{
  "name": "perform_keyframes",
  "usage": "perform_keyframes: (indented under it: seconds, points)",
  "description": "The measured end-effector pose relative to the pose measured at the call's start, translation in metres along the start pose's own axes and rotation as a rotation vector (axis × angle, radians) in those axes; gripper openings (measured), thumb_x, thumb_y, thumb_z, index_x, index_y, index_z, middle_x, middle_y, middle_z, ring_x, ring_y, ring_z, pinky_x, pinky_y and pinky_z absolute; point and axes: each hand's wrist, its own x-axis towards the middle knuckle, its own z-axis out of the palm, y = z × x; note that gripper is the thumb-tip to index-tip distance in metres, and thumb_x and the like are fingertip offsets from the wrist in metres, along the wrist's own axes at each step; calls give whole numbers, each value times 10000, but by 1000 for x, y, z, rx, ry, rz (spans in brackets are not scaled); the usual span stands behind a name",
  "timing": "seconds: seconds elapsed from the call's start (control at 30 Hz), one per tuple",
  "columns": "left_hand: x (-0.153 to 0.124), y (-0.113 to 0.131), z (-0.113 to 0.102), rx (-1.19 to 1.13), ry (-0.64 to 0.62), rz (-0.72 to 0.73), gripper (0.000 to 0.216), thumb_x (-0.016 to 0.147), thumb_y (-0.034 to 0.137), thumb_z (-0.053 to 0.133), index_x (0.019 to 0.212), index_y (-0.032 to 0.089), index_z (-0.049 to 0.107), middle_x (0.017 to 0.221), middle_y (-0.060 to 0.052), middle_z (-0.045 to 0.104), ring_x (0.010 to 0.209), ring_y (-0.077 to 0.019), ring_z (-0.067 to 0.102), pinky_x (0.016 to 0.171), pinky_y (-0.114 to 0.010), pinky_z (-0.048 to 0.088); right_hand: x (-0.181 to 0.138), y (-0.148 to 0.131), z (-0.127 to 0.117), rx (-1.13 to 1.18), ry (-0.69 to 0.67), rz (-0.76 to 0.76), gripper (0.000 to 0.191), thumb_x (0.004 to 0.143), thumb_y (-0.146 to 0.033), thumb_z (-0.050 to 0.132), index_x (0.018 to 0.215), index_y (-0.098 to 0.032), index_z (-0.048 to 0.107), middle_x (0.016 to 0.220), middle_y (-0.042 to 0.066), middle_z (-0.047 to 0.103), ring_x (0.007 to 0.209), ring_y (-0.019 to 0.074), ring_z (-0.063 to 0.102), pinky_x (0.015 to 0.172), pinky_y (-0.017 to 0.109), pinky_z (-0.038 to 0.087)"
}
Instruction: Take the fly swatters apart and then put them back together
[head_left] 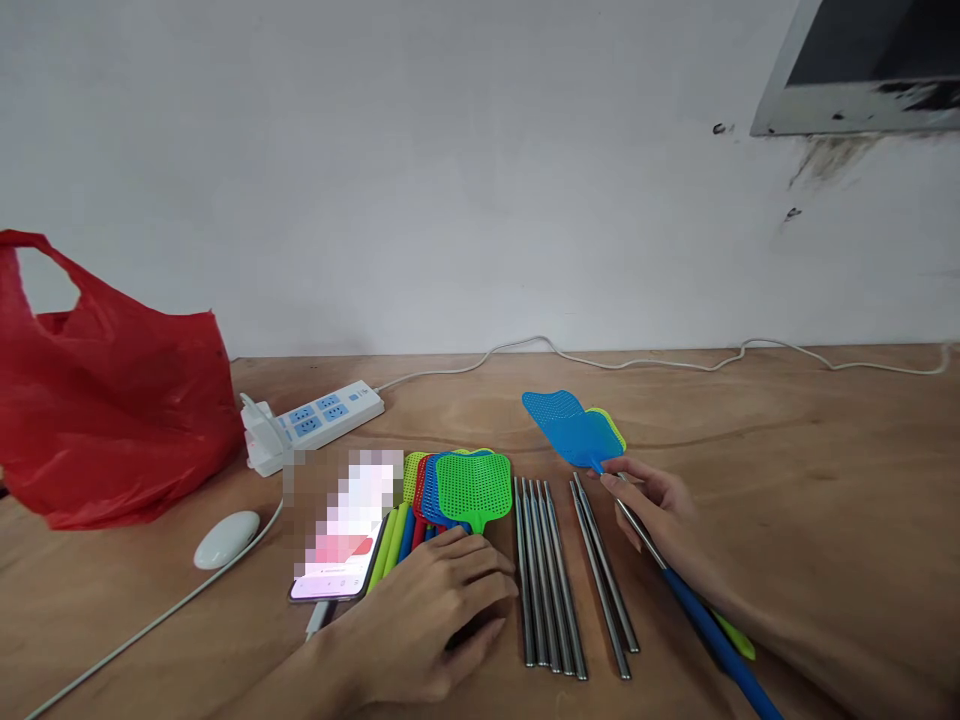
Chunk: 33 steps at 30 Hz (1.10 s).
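blue swatter (574,428) right of centre, head toward far side. right hand (660,510) closed on its metal shaft. yellow-green swatter (613,425) just under it, edge showing. left hand (442,610) palm down on handles of swatter pile (474,488), fingers curled; cannot tell if gripping. rods (544,570) in two groups on table (787,450) between hands. phone (345,540) left of pile. power strip (322,415), red bag (112,400) far left.

A fine mesh pattern was logged on the blue swatter (571,430), a yellow-green one beneath. In the stacked swatters (474,488), green was noted over blue, red, yellow-green. Recorded: rods (547,580) silver-grey; bag (105,400) red; power strip (322,415) white, sockets pale blue; table (787,480) brown, grained.
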Motion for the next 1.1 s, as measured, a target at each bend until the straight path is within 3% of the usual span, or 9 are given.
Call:
perform_keyframes:
  seconds: [0.33,0.43,0.63,0.77,0.83,0.93,1.1]
  points:
    - [-1,0,-2,19,-48,-15,198,942,177,524,1118,198,611,1118,-51,668,1011,-240,621,931,-405,467,-4,-2,5,22,-11,31,515,724,-661,694,926,-194,612,316,-103,443,306,99,341,386,232,232]
    - [-2,-2,-1,39,-29,-20,188,963,180,496,1102,191,622,1057,-54,675,965,-235,628,897,-395,476,-4,-3,3,15,-46,45,471,723,-655,701,830,-204,616,316,-92,448,291,92,334,376,233,202]
    - [-2,-3,2,85,66,-20,191,981,168,459,1051,192,634,959,-49,678,868,-219,632,803,-359,487,-3,-7,1,73,-151,68,446,724,-627,709,664,-194,617,302,-73,432,273,69,302,380,236,168]
    - [-3,-6,1,102,270,-66,192,982,140,445,958,191,628,851,-39,667,776,-204,617,733,-351,489,-3,-7,3,177,-283,134,447,712,-628,707,685,-188,632,304,-76,424,259,67,274,353,233,160]
    - [-4,-8,-1,86,428,-113,174,981,132,463,1029,203,615,926,-46,673,851,-209,633,779,-356,509,-5,-7,4,244,-380,183,434,718,-612,697,694,-183,631,293,-90,385,254,60,221,336,229,160]
    - [-5,-13,-5,77,578,-191,309,983,145,495,1274,243,528,1218,-82,616,1116,-240,599,935,-395,510,-11,-10,5,336,-516,238,393,771,-565,651,705,-178,624,281,-108,336,250,54,166,313,214,152]
    - [-6,-22,-3,70,576,-264,588,997,123,440,1527,311,266,1444,-109,469,1319,-279,478,1068,-495,455,-19,-16,4,409,-737,331,348,804,-500,628,682,-175,612,284,-109,350,222,47,166,280,193,140]
